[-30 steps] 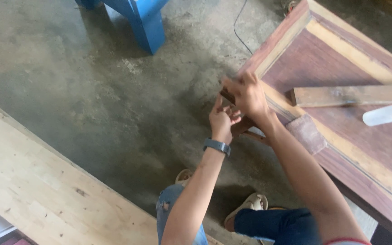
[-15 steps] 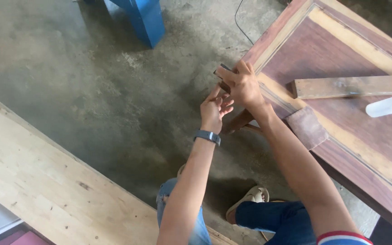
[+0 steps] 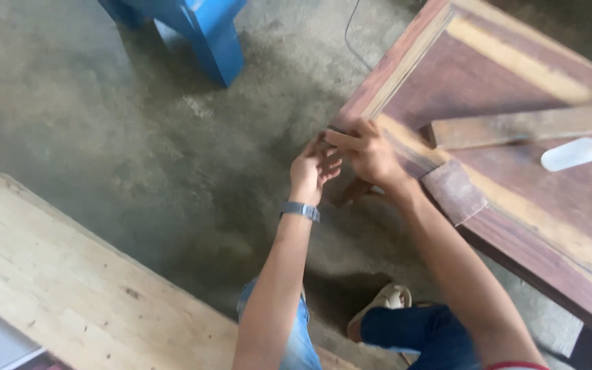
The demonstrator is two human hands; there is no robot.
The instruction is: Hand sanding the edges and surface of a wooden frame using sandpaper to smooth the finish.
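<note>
Both hands (image 3: 347, 161) grip wood strip (image 3: 342, 140) (lies left-right).

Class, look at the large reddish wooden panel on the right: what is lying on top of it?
On the wooden panel lie a loose wooden strip, a white plastic bottle and a small wood block. The right hand covers its corner, hiding what lies beneath.
</note>
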